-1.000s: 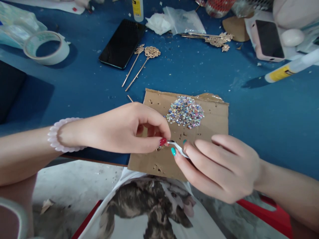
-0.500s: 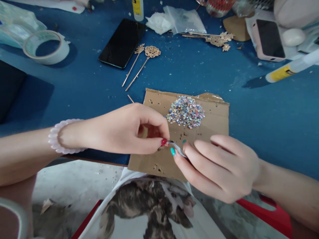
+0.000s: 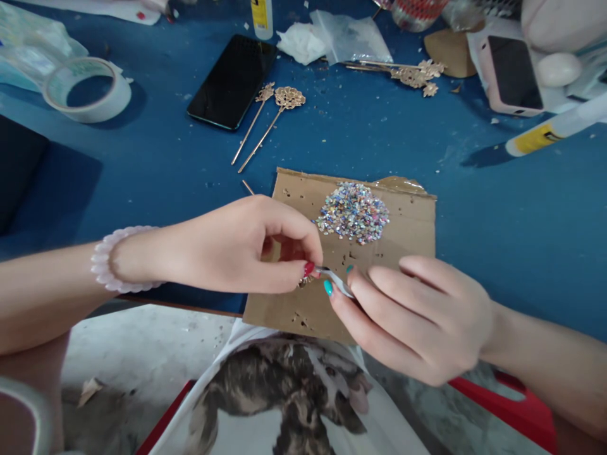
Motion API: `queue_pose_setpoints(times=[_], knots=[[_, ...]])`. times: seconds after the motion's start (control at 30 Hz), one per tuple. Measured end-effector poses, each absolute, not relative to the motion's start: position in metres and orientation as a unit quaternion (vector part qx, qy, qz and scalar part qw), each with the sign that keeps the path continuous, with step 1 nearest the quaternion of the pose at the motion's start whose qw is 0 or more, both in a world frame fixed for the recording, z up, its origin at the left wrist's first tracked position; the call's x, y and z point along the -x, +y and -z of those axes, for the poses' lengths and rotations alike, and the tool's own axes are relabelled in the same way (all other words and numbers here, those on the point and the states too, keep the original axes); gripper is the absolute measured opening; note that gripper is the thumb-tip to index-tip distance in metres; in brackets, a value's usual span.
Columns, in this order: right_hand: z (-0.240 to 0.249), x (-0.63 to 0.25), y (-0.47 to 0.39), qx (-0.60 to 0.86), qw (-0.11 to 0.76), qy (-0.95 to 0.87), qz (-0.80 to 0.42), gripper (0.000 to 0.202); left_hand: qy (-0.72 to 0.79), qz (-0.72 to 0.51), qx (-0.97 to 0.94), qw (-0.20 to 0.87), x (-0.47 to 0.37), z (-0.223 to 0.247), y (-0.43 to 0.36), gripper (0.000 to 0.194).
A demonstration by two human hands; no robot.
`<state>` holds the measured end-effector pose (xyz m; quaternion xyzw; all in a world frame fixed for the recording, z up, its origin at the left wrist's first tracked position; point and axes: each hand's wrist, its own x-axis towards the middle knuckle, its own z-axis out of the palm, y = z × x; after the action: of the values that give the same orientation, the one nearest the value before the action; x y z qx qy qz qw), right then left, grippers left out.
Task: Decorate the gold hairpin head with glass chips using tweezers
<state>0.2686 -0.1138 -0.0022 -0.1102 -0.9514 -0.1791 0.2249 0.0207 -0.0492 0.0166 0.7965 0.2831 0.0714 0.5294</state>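
Pinching mostly hidden hairpin (image 3: pixel 303 282) in left fingers (image 3: pixel 281 277) above cardboard (image 3: pixel 411 230), toward near-left corner; clamping tweezers (image 3: pixel 340 284) in right fingers (image 3: pixel 353 316). Probably light, stiff, slick; best held by head's rim.

Chips (image 3: pixel 353 213), perhaps ornament (image 3: pixel 305 282), on cardboard (image 3: pixel 408 234)

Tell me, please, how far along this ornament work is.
Chips are already heaped on the cardboard. The right hand holds tweezers at a small ornament in the left hand, its progress hidden. Two gold pins by the black phone look undecorated, so probably remain.
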Motion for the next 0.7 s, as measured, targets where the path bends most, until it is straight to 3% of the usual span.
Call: queue_pose_setpoints(times=[0.7], knots=[[0.0041,-0.2591,-0.1157,0.102,0.266,-0.959,-0.010,0.012,0.124,0.041,-0.828,0.545,-0.0182,-0.0219,-0.0394,0.020]])
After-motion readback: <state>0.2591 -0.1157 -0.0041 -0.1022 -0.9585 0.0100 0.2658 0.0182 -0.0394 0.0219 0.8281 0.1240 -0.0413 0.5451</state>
